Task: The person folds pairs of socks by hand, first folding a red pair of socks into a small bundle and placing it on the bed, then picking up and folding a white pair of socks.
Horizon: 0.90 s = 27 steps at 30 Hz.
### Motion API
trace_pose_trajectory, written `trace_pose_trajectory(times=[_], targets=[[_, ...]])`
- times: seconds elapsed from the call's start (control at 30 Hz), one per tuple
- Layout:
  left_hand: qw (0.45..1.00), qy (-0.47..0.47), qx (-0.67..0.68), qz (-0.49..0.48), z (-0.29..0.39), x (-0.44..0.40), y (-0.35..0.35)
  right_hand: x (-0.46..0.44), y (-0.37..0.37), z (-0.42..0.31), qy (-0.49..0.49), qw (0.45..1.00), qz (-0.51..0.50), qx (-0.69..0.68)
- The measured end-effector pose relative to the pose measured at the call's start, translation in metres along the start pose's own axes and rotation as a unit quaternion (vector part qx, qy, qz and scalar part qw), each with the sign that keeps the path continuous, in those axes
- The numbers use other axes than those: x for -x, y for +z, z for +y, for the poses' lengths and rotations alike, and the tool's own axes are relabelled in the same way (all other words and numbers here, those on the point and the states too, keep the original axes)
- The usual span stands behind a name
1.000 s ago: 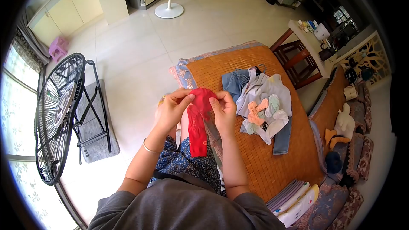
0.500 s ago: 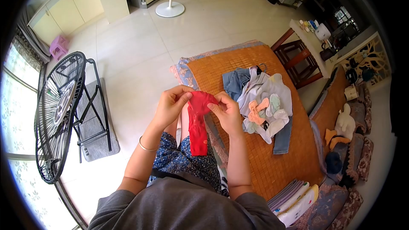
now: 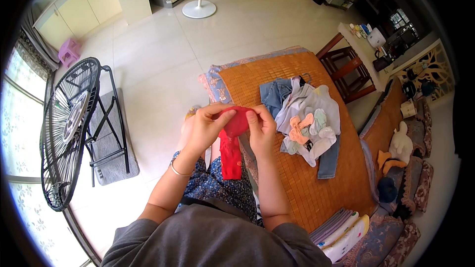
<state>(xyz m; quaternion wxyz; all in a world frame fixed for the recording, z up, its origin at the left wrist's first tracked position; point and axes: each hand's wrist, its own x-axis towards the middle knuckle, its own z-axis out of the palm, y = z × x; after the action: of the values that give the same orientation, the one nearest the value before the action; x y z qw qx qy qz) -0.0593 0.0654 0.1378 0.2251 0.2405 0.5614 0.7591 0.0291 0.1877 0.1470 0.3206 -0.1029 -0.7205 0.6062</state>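
A red sock (image 3: 231, 155) hangs down in front of my lap, its top end stretched between both hands. My left hand (image 3: 210, 123) pinches one side of that end between thumb and fingers, a bangle round the wrist. On the other side, my right hand (image 3: 261, 127) grips the edge with its thumb pressed on the cloth. Right of my hands, a heap of laundry lies on the woven mat (image 3: 307, 198): a pale grey garment (image 3: 309, 104), blue jeans (image 3: 328, 160), and small peach (image 3: 299, 129) and white (image 3: 324, 141) pieces on top.
Folded clothes (image 3: 341, 237) are stacked at the mat's near edge. A round black folding chair (image 3: 71, 128) stands on the left by a grey rug (image 3: 111, 148). Cushions (image 3: 415, 183) and a plush toy (image 3: 401, 142) line the right side. A white fan base (image 3: 199, 9) is ahead.
The sock's top end has been bunched and spread rounder between my fingers. My left hand has shifted slightly right, closer to my right hand; the laundry heap lies as before.
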Motion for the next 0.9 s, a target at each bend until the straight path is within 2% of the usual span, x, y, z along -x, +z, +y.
trace_pose_trajectory(times=[0.03,0.1,0.13,0.23,0.37,0.4,0.47,0.53,0.63,0.67,0.73,0.8,0.87,0.9], targets=[[0.998,-0.034,0.040,0.021,0.000,0.001,0.002,0.001,0.000,0.003,0.001,1.000,0.000,0.000],[0.996,-0.047,0.071,0.030,-0.002,-0.001,0.004,0.003,0.004,0.008,0.044,0.994,0.046,-0.087],[0.992,-0.058,0.103,0.038,-0.004,-0.002,0.004,0.003,0.006,0.009,0.044,0.994,0.046,-0.087],[0.998,-0.009,0.053,0.027,-0.010,-0.005,0.006,-0.003,0.011,0.012,0.019,0.998,0.055,-0.018],[0.998,-0.019,0.044,0.034,-0.010,0.007,0.006,-0.007,0.008,0.021,0.007,0.994,0.107,0.017],[0.995,-0.073,-0.069,0.010,0.019,0.012,0.013,-0.008,0.007,0.022,0.005,0.993,0.114,0.031],[0.975,-0.126,-0.182,-0.013,0.019,0.015,0.015,-0.007,0.010,0.024,0.021,0.993,0.120,-0.007],[0.995,-0.081,0.030,0.049,-0.019,0.012,0.012,-0.004,0.007,0.029,0.038,0.991,0.124,-0.045],[0.992,-0.062,0.062,0.090,-0.029,0.008,0.008,0.006,-0.003,0.043,0.100,0.993,0.056,-0.031],[0.992,-0.061,0.063,0.091,-0.030,0.007,0.009,0.010,-0.005,0.047,0.100,0.993,0.055,-0.030],[0.993,-0.027,0.026,0.112,-0.034,0.005,0.010,0.012,-0.003,0.031,0.133,0.991,-0.021,0.024],[0.991,0.003,-0.025,0.133,-0.044,0.002,0.012,0.012,0.003,0.036,0.130,0.991,-0.001,0.043],[0.984,0.034,-0.075,0.156,-0.048,0.004,0.015,0.012,0.018,0.033,0.063,0.987,0.123,0.078],[0.965,0.065,-0.166,0.191,-0.036,0.006,0.020,0.012,0.025,0.035,0.022,0.986,0.140,0.092]])
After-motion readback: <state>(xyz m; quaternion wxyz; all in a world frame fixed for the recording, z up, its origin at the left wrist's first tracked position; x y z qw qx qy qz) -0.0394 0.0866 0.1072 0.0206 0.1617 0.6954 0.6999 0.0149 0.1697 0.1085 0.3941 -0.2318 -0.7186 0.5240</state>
